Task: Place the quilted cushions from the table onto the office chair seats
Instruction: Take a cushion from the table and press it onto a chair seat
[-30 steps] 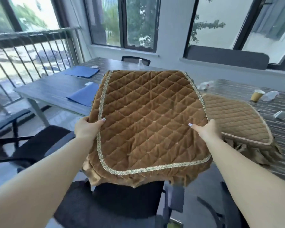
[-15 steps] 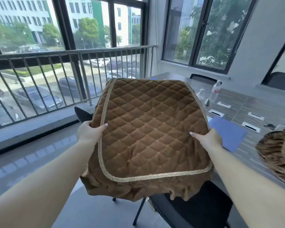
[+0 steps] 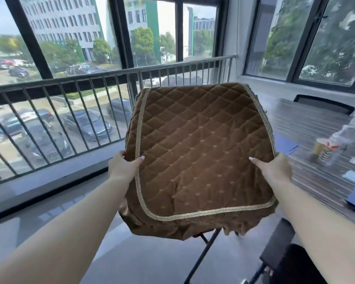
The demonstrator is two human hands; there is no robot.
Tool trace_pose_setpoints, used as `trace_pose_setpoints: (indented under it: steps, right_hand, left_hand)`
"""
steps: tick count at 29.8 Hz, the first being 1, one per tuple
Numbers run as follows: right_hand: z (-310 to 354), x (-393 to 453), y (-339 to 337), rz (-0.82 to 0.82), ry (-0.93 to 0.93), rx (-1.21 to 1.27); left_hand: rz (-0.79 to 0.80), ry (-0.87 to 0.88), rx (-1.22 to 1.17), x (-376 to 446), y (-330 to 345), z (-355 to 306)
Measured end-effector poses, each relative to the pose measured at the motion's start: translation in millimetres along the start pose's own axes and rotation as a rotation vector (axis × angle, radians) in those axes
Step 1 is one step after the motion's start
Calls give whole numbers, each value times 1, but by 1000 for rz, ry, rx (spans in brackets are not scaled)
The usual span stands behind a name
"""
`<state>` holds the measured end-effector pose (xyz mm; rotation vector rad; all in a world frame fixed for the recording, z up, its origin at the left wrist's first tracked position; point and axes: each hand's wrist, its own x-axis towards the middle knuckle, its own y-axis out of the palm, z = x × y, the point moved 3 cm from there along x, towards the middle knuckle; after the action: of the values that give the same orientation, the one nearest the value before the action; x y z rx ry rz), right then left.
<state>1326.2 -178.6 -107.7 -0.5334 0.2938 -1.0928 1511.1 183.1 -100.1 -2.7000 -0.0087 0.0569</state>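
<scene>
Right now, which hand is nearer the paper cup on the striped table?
Right. The right hand grips the brown quilted cushion's right edge, on the side of the paper cup. The left hand grips the cushion's far edge.

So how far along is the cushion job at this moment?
No brown quilted cushion shows on a chair seat yet. In hand: left hand and right hand hold the cushion up by its side edges. Left: lowering it onto a seat; the black office chair behind the table has only its back visible.
</scene>
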Motion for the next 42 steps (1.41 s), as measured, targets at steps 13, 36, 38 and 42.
trace_pose_setpoints:
  steps: [13,36,38,42]
  right_hand:
    - [126,92,127,-154,-19,11]
    - [257,138,207,-380,-269,-598]
    - [264,145,213,-362,-412,-744]
    - [278,164,218,-325,-683,-823]
  left_hand:
    - [214,-22,43,238,24,-32]
    - [506,899,140,360,149,-178]
    - [434,1184,161,353,150,-194]
    - [408,1485,488,352,166,-211]
